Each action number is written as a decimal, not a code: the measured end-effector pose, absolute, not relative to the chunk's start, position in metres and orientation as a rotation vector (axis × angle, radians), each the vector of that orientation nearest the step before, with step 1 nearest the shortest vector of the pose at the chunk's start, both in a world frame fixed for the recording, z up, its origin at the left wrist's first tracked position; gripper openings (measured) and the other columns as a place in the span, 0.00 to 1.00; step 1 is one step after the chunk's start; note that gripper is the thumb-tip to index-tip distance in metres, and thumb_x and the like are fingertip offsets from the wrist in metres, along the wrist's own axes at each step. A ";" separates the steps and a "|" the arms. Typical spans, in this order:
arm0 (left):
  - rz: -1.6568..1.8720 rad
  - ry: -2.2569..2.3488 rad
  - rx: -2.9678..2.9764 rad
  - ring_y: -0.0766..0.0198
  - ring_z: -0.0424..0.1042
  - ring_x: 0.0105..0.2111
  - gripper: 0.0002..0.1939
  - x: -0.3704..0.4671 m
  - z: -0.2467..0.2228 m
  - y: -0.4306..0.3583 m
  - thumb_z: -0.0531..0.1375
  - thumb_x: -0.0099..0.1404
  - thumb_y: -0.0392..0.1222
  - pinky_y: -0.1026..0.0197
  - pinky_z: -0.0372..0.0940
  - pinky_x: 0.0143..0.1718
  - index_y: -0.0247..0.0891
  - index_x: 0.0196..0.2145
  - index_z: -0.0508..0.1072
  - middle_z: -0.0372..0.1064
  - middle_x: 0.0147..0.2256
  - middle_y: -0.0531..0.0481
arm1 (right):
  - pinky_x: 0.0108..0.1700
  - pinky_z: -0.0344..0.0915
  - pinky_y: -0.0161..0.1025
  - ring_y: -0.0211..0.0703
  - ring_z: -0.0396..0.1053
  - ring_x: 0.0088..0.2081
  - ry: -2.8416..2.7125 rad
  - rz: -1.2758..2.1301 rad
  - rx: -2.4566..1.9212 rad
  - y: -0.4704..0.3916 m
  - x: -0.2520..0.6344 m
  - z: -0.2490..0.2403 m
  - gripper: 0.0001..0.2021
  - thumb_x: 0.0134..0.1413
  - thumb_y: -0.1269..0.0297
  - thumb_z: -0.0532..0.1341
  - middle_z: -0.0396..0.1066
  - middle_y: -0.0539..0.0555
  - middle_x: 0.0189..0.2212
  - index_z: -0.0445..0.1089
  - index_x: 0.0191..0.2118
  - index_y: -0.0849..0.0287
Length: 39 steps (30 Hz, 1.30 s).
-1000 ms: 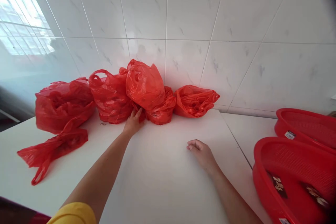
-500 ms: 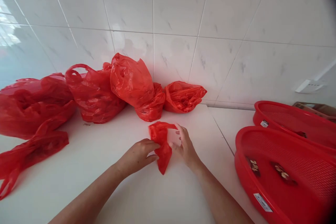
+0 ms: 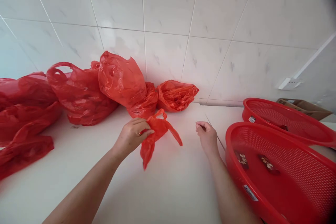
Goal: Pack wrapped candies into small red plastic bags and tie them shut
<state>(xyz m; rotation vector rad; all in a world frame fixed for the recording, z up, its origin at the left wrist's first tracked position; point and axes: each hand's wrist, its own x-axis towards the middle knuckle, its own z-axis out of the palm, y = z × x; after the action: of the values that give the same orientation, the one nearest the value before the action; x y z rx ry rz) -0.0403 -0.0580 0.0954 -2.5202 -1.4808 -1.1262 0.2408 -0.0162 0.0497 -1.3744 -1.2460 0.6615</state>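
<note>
My left hand (image 3: 133, 133) pinches a small, crumpled red plastic bag (image 3: 159, 129) between thumb and fingers, a little above the white table. One strip of the bag dangles to the right and a pointed end hangs down. My right hand (image 3: 207, 134) is apart from the bag, over the table to its right. Its fingers are curled in with the thumb against them, and nothing shows in them. Closest to that hand is a big red plastic basket (image 3: 237, 178) with a couple of dark, printed small packets (image 3: 269, 164) inside.
Several filled red plastic bags (image 3: 81, 98) stand along the tiled wall, one of them open-topped (image 3: 178, 96). A flattened red bag (image 3: 28, 150) lies at the left. Behind the near basket are a second red basket (image 3: 265, 103) and a cardboard box (image 3: 306, 106). A socket (image 3: 290, 84) is on the wall.
My right hand has let go of the bag's upper edge and moved right, its fingers closing. The bag now hangs from my left hand alone. The view has turned slightly right.
</note>
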 end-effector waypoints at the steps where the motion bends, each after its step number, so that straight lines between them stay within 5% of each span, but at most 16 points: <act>1: -1.175 -1.561 -2.483 0.64 0.67 0.31 0.08 -0.039 0.096 -0.057 0.54 0.64 0.43 0.61 0.63 0.36 0.40 0.30 0.70 0.69 0.29 0.51 | 0.34 0.64 0.39 0.42 0.68 0.30 -1.274 0.683 -1.344 -0.019 0.241 0.052 0.12 0.49 0.55 0.58 0.72 0.54 0.31 0.69 0.35 0.58; 5: -1.392 -1.736 -2.428 0.61 0.69 0.41 0.18 -0.017 0.090 -0.059 0.53 0.61 0.35 0.59 0.65 0.42 0.41 0.50 0.63 0.70 0.43 0.47 | 0.35 0.67 0.39 0.42 0.71 0.32 -1.468 0.895 -1.115 -0.036 0.216 0.056 0.11 0.53 0.57 0.56 0.72 0.52 0.30 0.67 0.39 0.55; 9: -1.327 -1.392 -2.886 0.66 0.67 0.33 0.14 0.003 0.082 -0.064 0.49 0.54 0.24 0.65 0.63 0.34 0.38 0.29 0.69 0.68 0.35 0.49 | 0.53 0.63 0.44 0.46 0.64 0.55 -1.708 0.792 -1.000 -0.041 0.197 0.046 0.18 0.54 0.66 0.54 0.67 0.53 0.53 0.66 0.51 0.50; 12: -1.243 -1.238 -3.095 0.69 0.64 0.29 0.15 0.006 0.077 -0.069 0.46 0.48 0.20 0.66 0.60 0.29 0.36 0.21 0.65 0.66 0.31 0.51 | 0.59 0.53 0.51 0.51 0.53 0.62 -1.882 0.526 -1.130 -0.030 0.202 0.032 0.24 0.49 0.72 0.55 0.63 0.51 0.57 0.67 0.52 0.48; 16: -1.310 -1.315 -3.122 0.68 0.65 0.31 0.15 -0.001 0.075 -0.069 0.44 0.45 0.19 0.65 0.60 0.30 0.36 0.20 0.62 0.68 0.34 0.51 | 0.52 0.60 0.45 0.46 0.65 0.51 -1.906 0.715 -1.157 -0.017 0.210 0.020 0.25 0.44 0.72 0.56 0.69 0.50 0.51 0.68 0.51 0.48; 18: -1.327 -1.340 -3.086 0.67 0.66 0.31 0.15 -0.009 0.077 -0.067 0.44 0.45 0.20 0.64 0.61 0.31 0.36 0.20 0.62 0.68 0.35 0.50 | 0.42 0.64 0.39 0.43 0.70 0.40 -1.832 0.853 -1.202 -0.015 0.214 0.022 0.18 0.44 0.71 0.53 0.74 0.49 0.39 0.73 0.40 0.52; 22: -1.188 -1.344 -2.878 0.64 0.67 0.37 0.14 -0.034 0.086 -0.056 0.46 0.45 0.20 0.62 0.62 0.36 0.36 0.19 0.64 0.69 0.38 0.48 | 0.28 0.56 0.34 0.38 0.62 0.24 -1.616 0.773 -1.365 -0.016 0.229 0.041 0.10 0.41 0.69 0.49 0.64 0.47 0.18 0.66 0.21 0.57; 33: -0.876 -1.453 -2.467 0.61 0.68 0.38 0.16 -0.073 0.089 -0.043 0.47 0.59 0.26 0.59 0.64 0.37 0.39 0.28 0.72 0.70 0.40 0.46 | 0.29 0.56 0.34 0.38 0.60 0.26 -1.447 0.564 -1.366 -0.019 0.241 0.056 0.10 0.49 0.60 0.54 0.66 0.48 0.22 0.69 0.27 0.59; 37: -1.074 -1.717 -2.333 0.60 0.70 0.40 0.11 -0.060 0.090 -0.050 0.51 0.65 0.40 0.58 0.65 0.39 0.41 0.39 0.72 0.70 0.42 0.47 | 0.31 0.58 0.34 0.38 0.62 0.26 -1.433 0.503 -1.373 -0.018 0.244 0.054 0.11 0.51 0.58 0.54 0.67 0.49 0.23 0.69 0.28 0.59; 39: -1.140 -1.967 -2.224 0.58 0.71 0.37 0.17 -0.048 0.089 -0.054 0.53 0.64 0.52 0.57 0.66 0.36 0.42 0.46 0.68 0.70 0.42 0.46 | 0.31 0.58 0.34 0.39 0.62 0.27 -1.448 0.495 -1.369 -0.019 0.242 0.053 0.12 0.52 0.57 0.54 0.68 0.49 0.23 0.69 0.28 0.59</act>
<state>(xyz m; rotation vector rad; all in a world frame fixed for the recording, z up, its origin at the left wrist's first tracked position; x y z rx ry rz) -0.0483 -0.0543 0.0887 -2.2237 -1.9669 -1.1403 0.2417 -0.0193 0.0531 -1.3689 -1.4481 0.4948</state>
